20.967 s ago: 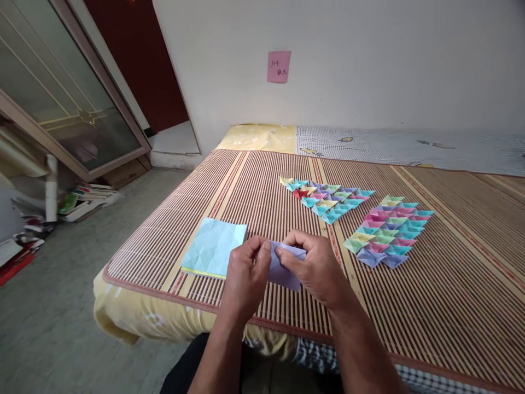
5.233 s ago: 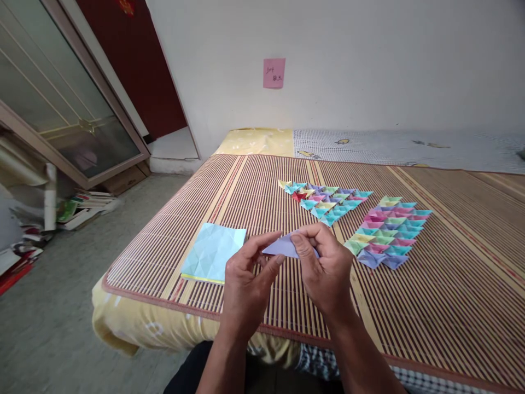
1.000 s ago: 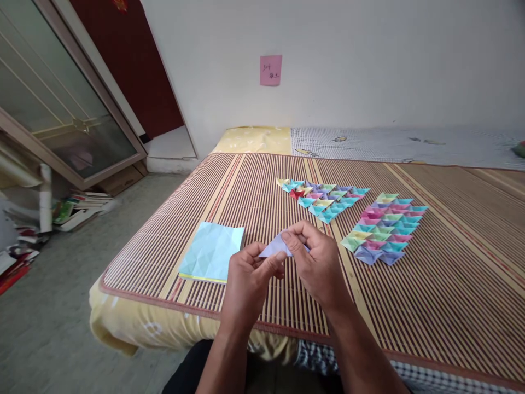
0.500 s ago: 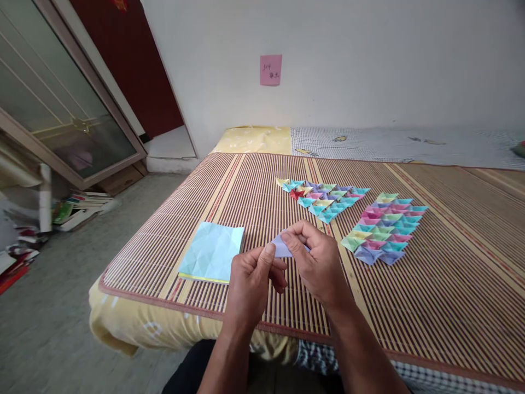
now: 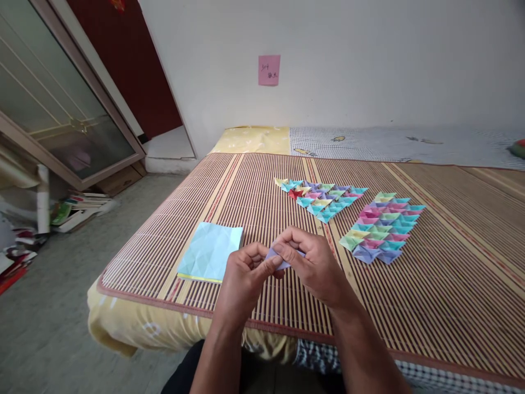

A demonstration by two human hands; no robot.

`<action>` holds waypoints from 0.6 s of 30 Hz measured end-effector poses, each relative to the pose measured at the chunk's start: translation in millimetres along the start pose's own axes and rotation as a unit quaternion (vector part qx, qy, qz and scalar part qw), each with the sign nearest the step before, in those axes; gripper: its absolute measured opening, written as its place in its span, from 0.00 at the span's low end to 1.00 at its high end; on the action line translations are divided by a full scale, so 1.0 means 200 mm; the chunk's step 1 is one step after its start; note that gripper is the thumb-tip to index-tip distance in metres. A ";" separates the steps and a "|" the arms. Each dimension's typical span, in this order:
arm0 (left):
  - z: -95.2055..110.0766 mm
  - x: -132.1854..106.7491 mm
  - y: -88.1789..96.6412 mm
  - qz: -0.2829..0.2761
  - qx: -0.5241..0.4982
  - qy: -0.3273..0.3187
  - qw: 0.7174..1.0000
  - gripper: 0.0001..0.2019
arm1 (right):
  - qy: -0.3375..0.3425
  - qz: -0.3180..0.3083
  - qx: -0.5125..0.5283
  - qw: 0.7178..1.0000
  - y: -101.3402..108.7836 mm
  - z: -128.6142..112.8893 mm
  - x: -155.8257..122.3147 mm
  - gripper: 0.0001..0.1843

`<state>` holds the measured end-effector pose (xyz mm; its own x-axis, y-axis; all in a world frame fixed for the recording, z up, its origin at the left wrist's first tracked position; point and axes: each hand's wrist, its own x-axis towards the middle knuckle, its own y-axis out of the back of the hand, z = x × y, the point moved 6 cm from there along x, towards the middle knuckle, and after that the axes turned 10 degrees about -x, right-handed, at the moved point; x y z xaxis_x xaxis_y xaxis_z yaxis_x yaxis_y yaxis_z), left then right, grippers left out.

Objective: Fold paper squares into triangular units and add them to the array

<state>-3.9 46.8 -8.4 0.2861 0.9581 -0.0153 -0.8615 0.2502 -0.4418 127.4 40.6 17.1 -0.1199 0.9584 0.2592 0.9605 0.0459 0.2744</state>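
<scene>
Lilac folded paper [image 5: 271, 254], smaller than a second ago, is pinched between left hand [image 5: 241, 277] and right hand [image 5: 318, 268] over the striped bamboo mat [image 5: 410, 290], its folding seemingly advanced.

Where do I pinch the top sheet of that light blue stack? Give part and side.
The light blue stack lies flat on the striped mat, so pinch the top sheet's near right corner, coming from the right: it sits closest to the left hand, and its creases probably lift it. That hand now pinches the lilac folded piece.
</scene>
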 end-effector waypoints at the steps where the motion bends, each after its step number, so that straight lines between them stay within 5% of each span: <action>1: -0.01 0.00 0.01 0.010 -0.013 -0.003 1.000 0.13 | -0.003 0.007 0.009 1.000 0.00 0.01 0.00 0.12; 5: -0.03 0.01 0.05 0.085 -0.110 0.006 0.990 0.14 | -0.027 0.043 0.030 0.998 0.03 0.05 0.01 0.15; 8: -0.04 0.00 0.06 0.127 -0.165 0.006 0.978 0.16 | -0.048 0.013 0.054 0.997 0.01 0.08 0.02 0.16; 12: -0.03 0.01 0.05 0.142 -0.187 -0.017 0.972 0.17 | -0.057 -0.031 0.088 0.994 -0.05 0.09 0.02 0.14; 18: -0.04 0.01 0.04 0.142 -0.178 -0.011 0.974 0.18 | -0.045 -0.012 0.067 0.997 -0.06 0.05 0.02 0.14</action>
<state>-6.9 50.0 -19.3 0.0455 0.9855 -0.1636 -0.7033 -0.0847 -0.7058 118.4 46.9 6.3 -0.1268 0.9777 0.1674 0.9832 0.1016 0.1515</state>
